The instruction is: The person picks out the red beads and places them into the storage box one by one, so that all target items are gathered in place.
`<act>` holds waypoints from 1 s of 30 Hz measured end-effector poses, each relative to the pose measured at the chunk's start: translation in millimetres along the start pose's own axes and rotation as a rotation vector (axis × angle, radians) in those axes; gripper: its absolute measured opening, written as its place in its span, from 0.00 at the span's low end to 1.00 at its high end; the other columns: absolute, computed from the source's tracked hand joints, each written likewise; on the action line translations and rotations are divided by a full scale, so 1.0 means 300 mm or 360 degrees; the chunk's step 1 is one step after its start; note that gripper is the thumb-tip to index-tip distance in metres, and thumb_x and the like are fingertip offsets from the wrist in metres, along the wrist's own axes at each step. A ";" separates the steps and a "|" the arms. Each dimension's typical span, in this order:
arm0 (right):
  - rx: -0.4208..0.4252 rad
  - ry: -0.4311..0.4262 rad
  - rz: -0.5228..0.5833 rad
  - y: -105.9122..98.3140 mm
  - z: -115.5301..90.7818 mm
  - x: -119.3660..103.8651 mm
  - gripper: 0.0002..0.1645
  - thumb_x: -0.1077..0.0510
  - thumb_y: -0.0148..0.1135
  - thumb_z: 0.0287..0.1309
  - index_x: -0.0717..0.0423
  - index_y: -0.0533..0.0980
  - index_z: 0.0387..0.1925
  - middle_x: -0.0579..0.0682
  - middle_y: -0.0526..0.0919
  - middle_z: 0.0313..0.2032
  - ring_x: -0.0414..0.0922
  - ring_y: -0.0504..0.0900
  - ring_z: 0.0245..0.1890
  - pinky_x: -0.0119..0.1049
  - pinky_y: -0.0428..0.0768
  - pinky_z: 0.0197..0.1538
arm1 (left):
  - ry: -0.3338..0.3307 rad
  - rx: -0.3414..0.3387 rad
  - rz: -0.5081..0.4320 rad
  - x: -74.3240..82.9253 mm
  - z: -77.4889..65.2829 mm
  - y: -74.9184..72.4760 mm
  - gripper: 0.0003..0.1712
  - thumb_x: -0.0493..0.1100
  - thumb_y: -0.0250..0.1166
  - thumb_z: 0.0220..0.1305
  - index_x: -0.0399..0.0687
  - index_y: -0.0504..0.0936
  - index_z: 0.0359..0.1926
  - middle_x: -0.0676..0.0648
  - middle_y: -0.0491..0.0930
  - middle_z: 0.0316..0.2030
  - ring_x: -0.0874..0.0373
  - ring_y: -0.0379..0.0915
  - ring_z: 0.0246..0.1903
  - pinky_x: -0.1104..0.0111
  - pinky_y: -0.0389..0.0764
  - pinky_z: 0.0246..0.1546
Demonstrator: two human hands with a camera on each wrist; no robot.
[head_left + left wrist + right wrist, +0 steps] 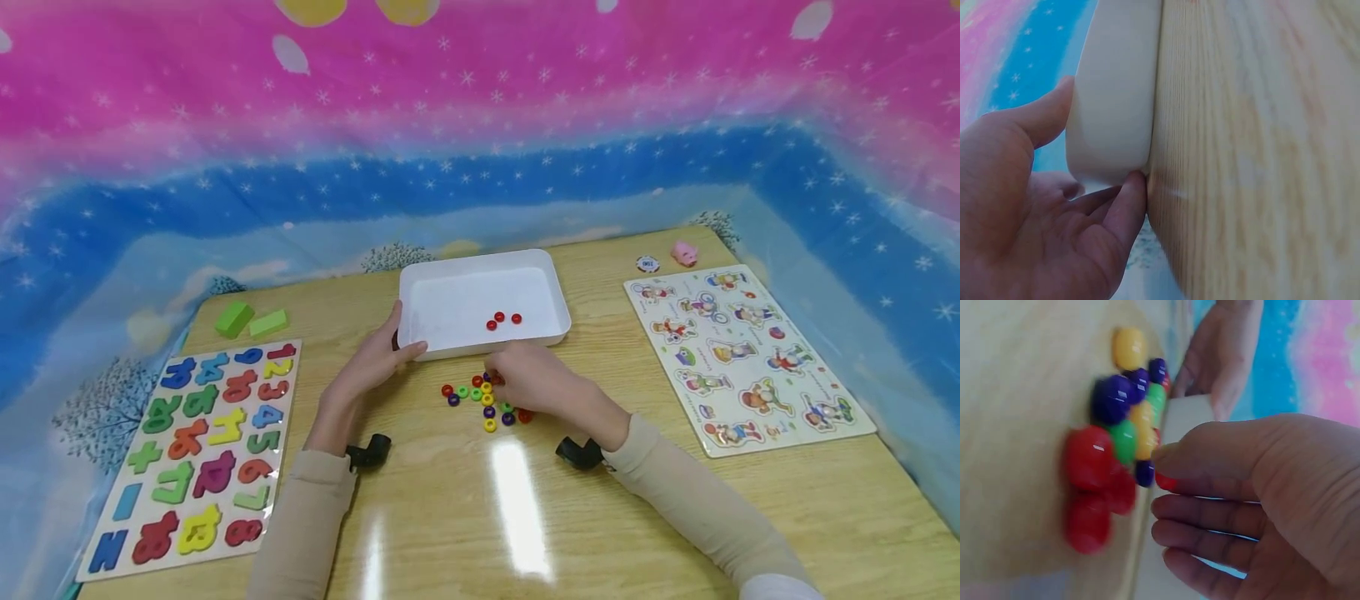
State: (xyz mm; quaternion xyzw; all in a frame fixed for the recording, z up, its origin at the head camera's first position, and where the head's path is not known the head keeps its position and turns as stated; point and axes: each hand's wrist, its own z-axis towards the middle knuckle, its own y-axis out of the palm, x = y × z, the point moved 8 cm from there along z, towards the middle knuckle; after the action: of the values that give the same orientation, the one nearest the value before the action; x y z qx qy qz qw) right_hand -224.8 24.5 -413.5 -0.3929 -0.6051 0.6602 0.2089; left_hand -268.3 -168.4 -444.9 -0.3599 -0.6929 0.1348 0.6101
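A white rectangular tray point(457, 308) lies on the table with three red ring beads point(516, 318) inside. My left hand point(375, 354) grips the tray at its near left corner. In the left wrist view the thumb lies on the rim and fingertips point(1134, 187) sit low at the corner. My right hand point(536, 379) is just in front of the tray, over a loose group of red, green, yellow and purple beads point(487, 400). In the right wrist view its thumb and forefinger pinch a red bead point(1165, 482), while the other fingers stay loosely extended.
On the left lies a number puzzle board point(202, 450), with green blocks point(235, 319) behind it. A picture puzzle board point(750, 358) lies on the right, near a pink toy pig point(684, 253) and a poker chip point(647, 264). A patterned cloth point(480, 192) surrounds the table.
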 end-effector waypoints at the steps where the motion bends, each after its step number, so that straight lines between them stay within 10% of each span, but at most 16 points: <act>1: 0.0022 -0.0002 0.0023 -0.010 0.001 0.003 0.02 0.55 0.64 0.51 0.48 0.78 0.27 0.40 0.76 0.24 0.38 0.71 0.24 0.29 0.70 0.29 | -0.0003 -0.0002 -0.0007 -0.002 -0.001 0.001 0.53 0.63 0.54 0.62 0.61 0.26 0.71 0.52 0.34 0.73 0.53 0.37 0.73 0.52 0.51 0.69; 11: 0.0299 0.0105 0.0219 -0.124 0.060 0.095 0.08 0.60 0.61 0.53 0.53 0.81 0.36 0.44 0.81 0.33 0.41 0.76 0.33 0.33 0.76 0.38 | -0.0001 -0.0002 0.0011 -0.005 -0.006 -0.004 0.54 0.67 0.53 0.60 0.62 0.26 0.71 0.50 0.35 0.73 0.51 0.38 0.73 0.51 0.52 0.69; 30: 0.0170 0.0462 0.0359 -0.066 0.154 0.243 0.12 0.57 0.58 0.54 0.54 0.81 0.40 0.50 0.84 0.39 0.44 0.77 0.30 0.36 0.75 0.36 | 0.0031 0.0001 -0.0011 0.001 -0.005 -0.001 0.52 0.63 0.54 0.63 0.62 0.27 0.71 0.52 0.35 0.73 0.53 0.38 0.73 0.52 0.52 0.69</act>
State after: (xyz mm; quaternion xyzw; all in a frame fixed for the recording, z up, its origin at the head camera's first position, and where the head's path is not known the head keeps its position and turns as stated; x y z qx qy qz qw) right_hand -308.3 53.5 -415.6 -0.5378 -0.4848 0.6469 0.2391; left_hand -267.0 -168.8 -444.3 -0.3586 -0.6881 0.1295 0.6174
